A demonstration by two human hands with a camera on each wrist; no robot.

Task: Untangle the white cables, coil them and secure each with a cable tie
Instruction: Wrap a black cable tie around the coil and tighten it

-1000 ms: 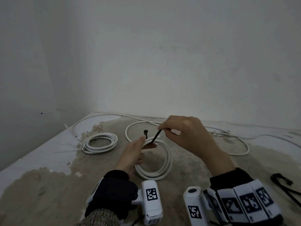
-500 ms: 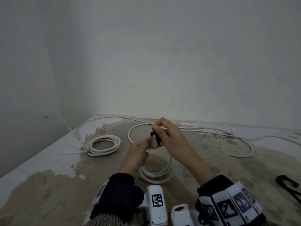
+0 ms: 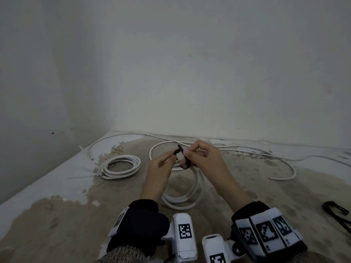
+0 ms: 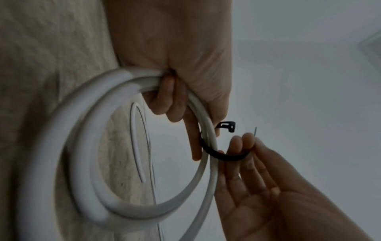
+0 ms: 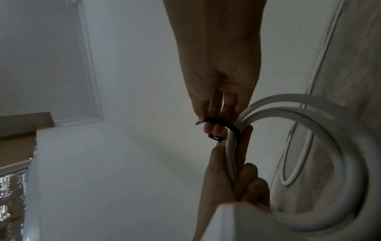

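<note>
Black cable tie (image 4: pixel 223 156), straight a second ago, now curls around the coiled cable (image 3: pixel 182 198) at mid-surface. Left hand (image 3: pixel 159 172) grips coil and tie head; right hand (image 3: pixel 206 160) pinches the tail. Threading comes next.

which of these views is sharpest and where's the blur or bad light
Head view: sharpest, dim even light, wide-angle bend at the edges; the black cable tie reads clearly. Left wrist view: dark, the near side of the white coil smeared soft. Right wrist view: murky, the right hand in shadow, its coil blurred too.
</note>
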